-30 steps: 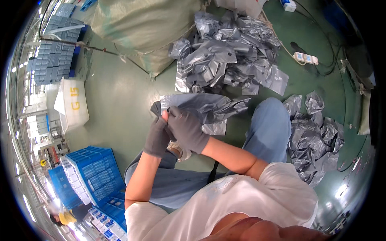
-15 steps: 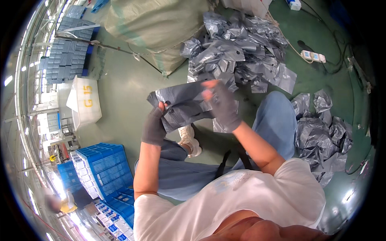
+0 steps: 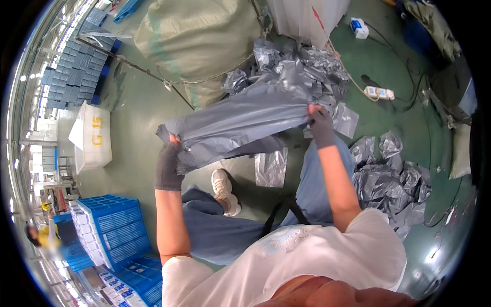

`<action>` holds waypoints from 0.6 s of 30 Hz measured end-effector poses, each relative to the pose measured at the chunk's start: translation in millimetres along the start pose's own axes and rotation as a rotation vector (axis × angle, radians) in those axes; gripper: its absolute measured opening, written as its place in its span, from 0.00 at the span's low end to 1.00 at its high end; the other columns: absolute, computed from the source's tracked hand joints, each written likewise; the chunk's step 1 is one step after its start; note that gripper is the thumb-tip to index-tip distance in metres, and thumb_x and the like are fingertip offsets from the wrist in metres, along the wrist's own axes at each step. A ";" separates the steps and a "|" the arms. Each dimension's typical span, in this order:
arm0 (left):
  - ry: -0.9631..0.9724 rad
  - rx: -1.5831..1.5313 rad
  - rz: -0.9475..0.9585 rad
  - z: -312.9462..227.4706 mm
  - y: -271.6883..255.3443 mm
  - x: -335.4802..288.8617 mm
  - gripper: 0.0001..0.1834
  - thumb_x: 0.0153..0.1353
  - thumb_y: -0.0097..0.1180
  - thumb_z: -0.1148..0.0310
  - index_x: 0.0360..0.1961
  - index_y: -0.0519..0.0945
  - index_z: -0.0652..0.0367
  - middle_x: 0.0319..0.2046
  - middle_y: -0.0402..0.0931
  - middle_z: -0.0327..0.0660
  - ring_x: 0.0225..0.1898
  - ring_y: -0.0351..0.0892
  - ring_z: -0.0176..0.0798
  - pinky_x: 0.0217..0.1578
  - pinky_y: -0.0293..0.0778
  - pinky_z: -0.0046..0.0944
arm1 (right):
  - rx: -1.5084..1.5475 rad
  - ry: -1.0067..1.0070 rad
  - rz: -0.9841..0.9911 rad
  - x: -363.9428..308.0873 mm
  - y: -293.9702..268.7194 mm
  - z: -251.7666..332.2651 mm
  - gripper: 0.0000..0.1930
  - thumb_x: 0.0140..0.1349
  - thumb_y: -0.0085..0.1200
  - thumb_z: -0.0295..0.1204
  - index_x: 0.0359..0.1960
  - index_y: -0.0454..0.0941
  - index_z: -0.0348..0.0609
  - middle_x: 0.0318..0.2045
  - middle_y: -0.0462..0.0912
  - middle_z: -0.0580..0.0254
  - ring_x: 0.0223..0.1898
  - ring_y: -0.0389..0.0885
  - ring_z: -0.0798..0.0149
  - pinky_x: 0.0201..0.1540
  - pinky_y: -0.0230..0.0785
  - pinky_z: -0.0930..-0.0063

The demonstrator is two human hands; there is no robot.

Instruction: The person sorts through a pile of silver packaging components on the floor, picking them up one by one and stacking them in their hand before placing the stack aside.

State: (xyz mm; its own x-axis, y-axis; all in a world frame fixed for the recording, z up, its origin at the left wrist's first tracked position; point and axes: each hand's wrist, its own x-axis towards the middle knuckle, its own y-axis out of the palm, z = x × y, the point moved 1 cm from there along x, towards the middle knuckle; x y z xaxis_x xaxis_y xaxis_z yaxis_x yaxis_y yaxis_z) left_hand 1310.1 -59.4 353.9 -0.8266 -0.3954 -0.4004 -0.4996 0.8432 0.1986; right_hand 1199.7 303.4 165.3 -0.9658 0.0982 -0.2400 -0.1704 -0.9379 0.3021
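A grey plastic bag (image 3: 240, 120) is stretched out in the air between my two hands, over my knees. My left hand (image 3: 170, 162), in a dark fingerless glove, grips its left end with the thumb on top. At the other end my right hand (image 3: 321, 125), gloved the same way, pinches the near right corner. Behind the bag lies a heap of crumpled grey plastic bags (image 3: 322, 64) on the floor. One flat grey bag (image 3: 271, 168) lies below the stretched one, between my legs.
A second pile of grey bags (image 3: 391, 187) lies right of my knee. A big woven sack (image 3: 199, 41) stands ahead. Blue crates (image 3: 110, 230) and a white bin (image 3: 94, 138) are on the left. A power strip (image 3: 379, 93) with cables lies at the right; a person (image 3: 46, 233) is far left.
My right hand has moved right, away from my left, and the folded bag is now drawn out long between them. My left hand has shifted slightly left, still gripping.
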 end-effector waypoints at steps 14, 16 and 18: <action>-0.133 -0.140 -0.038 4.7 -35.7 47.6 0.10 0.63 0.46 0.60 0.30 0.71 0.54 0.20 0.68 0.35 0.27 0.73 0.37 0.34 0.76 0.43 | -0.288 -0.174 -0.008 11.8 3.3 53.2 0.14 0.59 0.48 0.33 0.35 0.77 0.33 0.25 0.75 0.68 0.33 0.69 0.74 0.37 0.60 0.80; -0.201 -0.150 0.012 -10.2 2.5 27.8 0.13 0.64 0.44 0.56 0.32 0.72 0.55 0.19 0.67 0.35 0.26 0.72 0.39 0.36 0.75 0.50 | -0.420 -0.399 0.056 36.0 -9.5 24.2 0.16 0.59 0.48 0.36 0.38 0.76 0.32 0.29 0.77 0.66 0.33 0.71 0.69 0.38 0.64 0.77; -0.299 -0.129 -0.128 -21.9 20.5 11.8 0.16 0.63 0.43 0.53 0.35 0.73 0.55 0.16 0.67 0.35 0.25 0.72 0.40 0.39 0.74 0.53 | 0.625 0.398 0.244 43.8 14.2 18.1 0.20 0.60 0.47 0.39 0.45 0.72 0.33 0.36 0.77 0.58 0.34 0.74 0.66 0.42 0.66 0.73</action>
State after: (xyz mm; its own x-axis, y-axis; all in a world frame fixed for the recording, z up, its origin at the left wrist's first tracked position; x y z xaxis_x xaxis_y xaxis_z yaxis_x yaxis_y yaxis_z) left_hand 1284.5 -54.8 372.8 -0.6519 -0.3550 -0.6700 -0.6389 0.7331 0.2332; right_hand 1151.4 300.4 175.8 -0.8673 -0.3243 -0.3777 -0.1554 -0.5445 0.8243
